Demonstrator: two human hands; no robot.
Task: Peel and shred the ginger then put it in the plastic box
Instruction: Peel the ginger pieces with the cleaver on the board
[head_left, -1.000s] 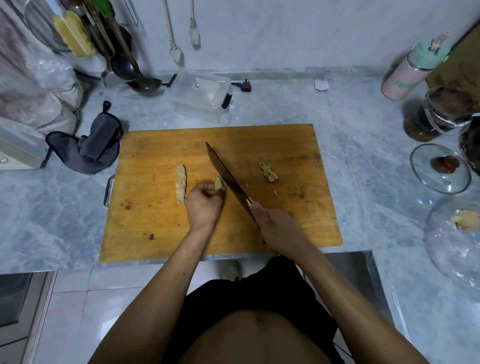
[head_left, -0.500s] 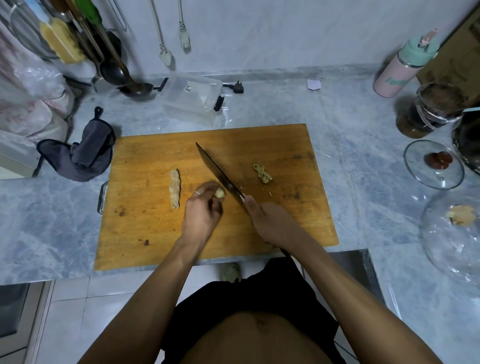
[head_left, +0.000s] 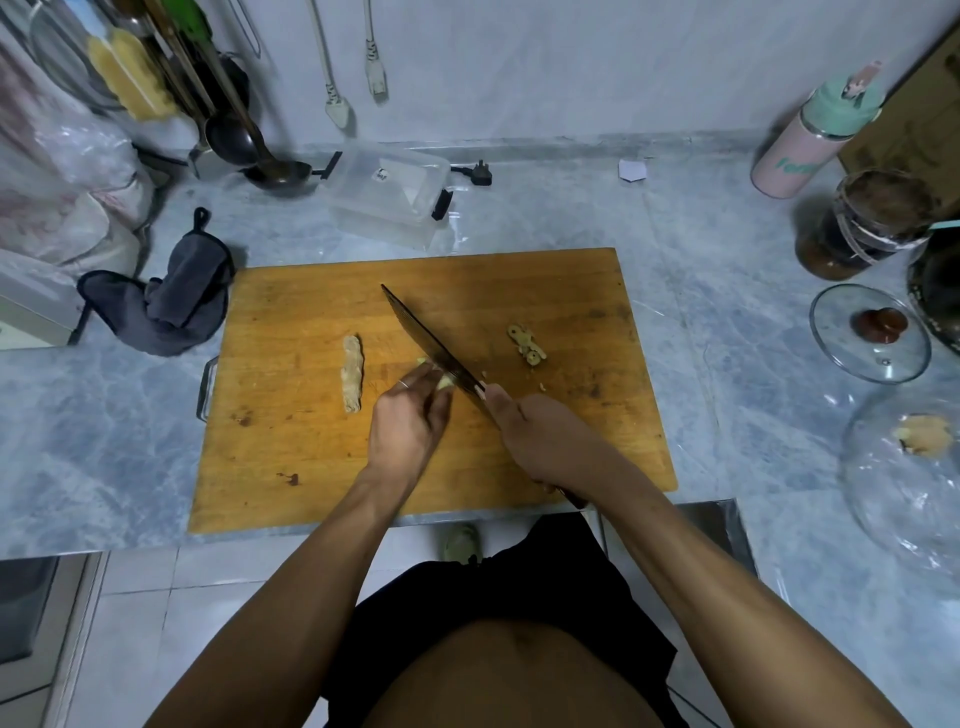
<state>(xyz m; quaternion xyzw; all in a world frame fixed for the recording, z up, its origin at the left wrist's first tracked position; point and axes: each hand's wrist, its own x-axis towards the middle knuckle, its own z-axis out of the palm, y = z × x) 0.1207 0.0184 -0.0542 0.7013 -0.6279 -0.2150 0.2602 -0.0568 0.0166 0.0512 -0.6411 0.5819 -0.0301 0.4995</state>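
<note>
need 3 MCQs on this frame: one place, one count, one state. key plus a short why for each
1. Where does the clear plastic box stand?
A. on the counter beyond the wooden cutting board
B. on the board
C. on the floor

2. How many glass lids with a dark brown knob lie on the grey marble counter?
A. none
B. one
C. three

3. What is the right hand doing?
A. resting flat on the board
B. gripping the dark-bladed cleaver
C. lifting the box

Key:
1 A: the box sits on marble past the board's far edge.
2 B: a single knobbed glass lid lies at the right.
3 B: its fingers wrap the handle, with the blade against the small pale ginger piece pinched by the left hand.
</note>
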